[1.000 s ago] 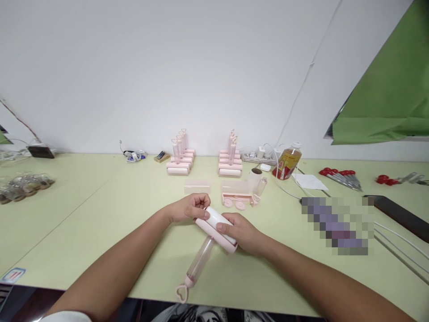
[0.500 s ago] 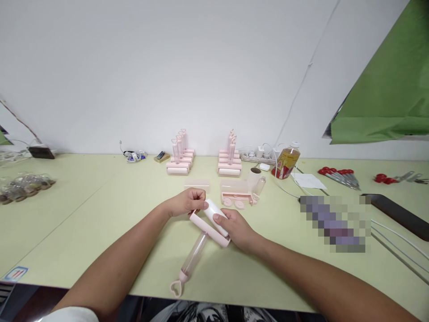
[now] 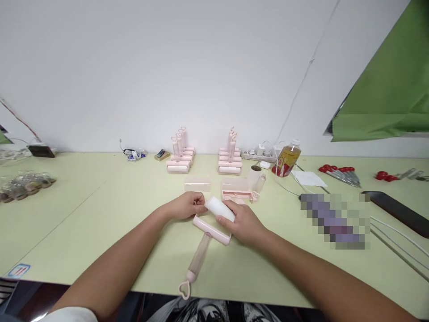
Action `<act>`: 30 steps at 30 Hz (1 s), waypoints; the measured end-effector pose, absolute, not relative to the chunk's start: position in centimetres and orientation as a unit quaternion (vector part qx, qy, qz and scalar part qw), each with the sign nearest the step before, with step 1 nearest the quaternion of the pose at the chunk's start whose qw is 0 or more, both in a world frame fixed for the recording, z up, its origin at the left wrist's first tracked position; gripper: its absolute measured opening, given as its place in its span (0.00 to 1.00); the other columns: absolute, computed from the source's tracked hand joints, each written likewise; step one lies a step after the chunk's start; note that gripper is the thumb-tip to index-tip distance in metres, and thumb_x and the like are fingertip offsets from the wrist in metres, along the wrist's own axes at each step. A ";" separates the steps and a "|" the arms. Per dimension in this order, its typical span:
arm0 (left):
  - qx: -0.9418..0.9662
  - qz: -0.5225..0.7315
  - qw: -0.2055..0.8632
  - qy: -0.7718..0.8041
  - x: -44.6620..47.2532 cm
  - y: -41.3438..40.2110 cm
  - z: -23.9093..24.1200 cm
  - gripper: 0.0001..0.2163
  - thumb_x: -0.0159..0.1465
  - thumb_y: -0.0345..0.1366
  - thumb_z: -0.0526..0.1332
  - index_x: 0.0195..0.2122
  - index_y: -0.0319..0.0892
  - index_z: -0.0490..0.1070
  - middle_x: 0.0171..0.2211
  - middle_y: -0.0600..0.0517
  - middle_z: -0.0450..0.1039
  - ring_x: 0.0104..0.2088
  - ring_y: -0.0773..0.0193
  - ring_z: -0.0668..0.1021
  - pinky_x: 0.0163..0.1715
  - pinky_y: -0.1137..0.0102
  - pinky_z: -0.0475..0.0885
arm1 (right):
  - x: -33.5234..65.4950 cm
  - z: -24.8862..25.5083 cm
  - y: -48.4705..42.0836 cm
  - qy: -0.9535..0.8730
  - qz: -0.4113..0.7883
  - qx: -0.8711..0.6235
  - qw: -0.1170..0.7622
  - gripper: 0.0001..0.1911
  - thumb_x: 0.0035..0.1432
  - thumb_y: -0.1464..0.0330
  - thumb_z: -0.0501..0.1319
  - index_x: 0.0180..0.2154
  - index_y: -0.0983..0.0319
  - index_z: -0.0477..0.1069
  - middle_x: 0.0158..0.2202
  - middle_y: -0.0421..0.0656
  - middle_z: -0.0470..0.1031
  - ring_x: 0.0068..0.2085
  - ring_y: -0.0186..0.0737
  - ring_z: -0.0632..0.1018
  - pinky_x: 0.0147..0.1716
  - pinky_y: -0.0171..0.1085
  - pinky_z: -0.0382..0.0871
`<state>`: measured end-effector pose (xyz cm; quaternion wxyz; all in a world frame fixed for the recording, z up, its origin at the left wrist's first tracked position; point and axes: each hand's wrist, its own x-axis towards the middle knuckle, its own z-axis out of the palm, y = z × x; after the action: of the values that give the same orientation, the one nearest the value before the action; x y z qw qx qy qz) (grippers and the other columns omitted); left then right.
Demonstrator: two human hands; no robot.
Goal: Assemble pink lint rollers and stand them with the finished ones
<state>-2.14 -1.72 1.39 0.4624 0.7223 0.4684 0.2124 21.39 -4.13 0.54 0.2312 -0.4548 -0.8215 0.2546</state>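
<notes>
Head view: right hand (image 3: pixel 246 223) grip holds white roll (image 3: pixel 219 208) beside pink frame (image 3: pixel 209 227).

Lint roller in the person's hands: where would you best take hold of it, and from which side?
Probably the clear handle, from above, pinched across its width. It is long and slim, points toward the person and is bare, while the left hand and right hand crowd the white roll.

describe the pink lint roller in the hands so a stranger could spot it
On the green table, nearer the front edge than the stacked rollers by the wall, one lint roller lies between the left hand and right hand. Only it has its white roll gripped by both hands, and its clear heart-tipped handle points toward the camera.
</notes>
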 end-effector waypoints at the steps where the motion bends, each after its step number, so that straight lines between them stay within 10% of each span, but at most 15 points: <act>1: 0.736 0.230 0.423 0.475 -2.1 -1.8 1.7 0.11 0.60 0.43 0.60 0.29 0.40 0.66 0.23 0.56 0.67 0.23 0.70 0.69 0.23 0.75 0.62 | 21.4 0.7 -4.1 -0.826 0.250 -0.452 0.228 0.15 0.57 0.56 0.59 0.41 0.58 0.71 0.33 0.41 0.75 0.32 0.42 0.73 0.31 0.36 0.59; 8: 0.722 0.322 0.449 0.416 -2.3 -2.6 3.7 0.17 0.59 0.44 0.62 0.46 0.40 0.73 0.36 0.49 0.75 0.30 0.66 0.74 0.29 0.73 0.67 | 21.9 1.6 -4.0 -0.843 0.220 -0.441 0.213 0.13 0.56 0.57 0.60 0.38 0.57 0.72 0.32 0.40 0.75 0.32 0.41 0.73 0.29 0.35 0.57; 30: 0.759 0.270 0.431 0.406 -2.4 -2.9 3.8 0.14 0.56 0.40 0.66 0.41 0.39 0.76 0.27 0.53 0.74 0.29 0.67 0.73 0.30 0.74 0.66 | 22.8 1.2 -3.6 -0.884 0.181 -0.370 0.222 0.15 0.56 0.58 0.61 0.42 0.59 0.73 0.33 0.41 0.76 0.32 0.40 0.74 0.30 0.34 0.59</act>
<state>-2.39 -2.91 3.78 0.4305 0.7594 0.4063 0.2698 22.83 -3.62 1.25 0.2222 -0.3701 -0.8837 0.1812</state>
